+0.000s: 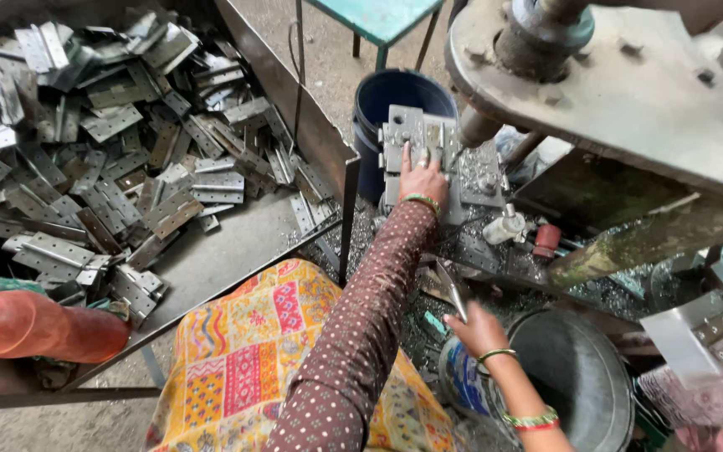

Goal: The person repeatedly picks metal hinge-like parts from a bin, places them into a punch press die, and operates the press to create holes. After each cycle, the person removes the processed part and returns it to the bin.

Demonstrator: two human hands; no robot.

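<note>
The left hand (423, 177) presses flat, fingers spread, on the grey metal jig block (437, 159) under the press. Below the block, the right hand (480, 328) pinches a flat metal hinge (452, 289) above a round steel bucket (583, 377). Left of the block, a metal tray (211, 259) holds heaped flat hinges (110, 142); a dark blue bucket (395, 96) stands just behind it.

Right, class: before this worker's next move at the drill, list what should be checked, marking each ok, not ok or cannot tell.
1. Left hand clear of the spindle: not ok, it rests on the jig plate beside it.
2. Right hand grips the metal piece: ok.
3. Spindle stopped: cannot tell.
4. Hinge pile stocked: ok.
5. Sleeve away from spindle: ok.
</note>
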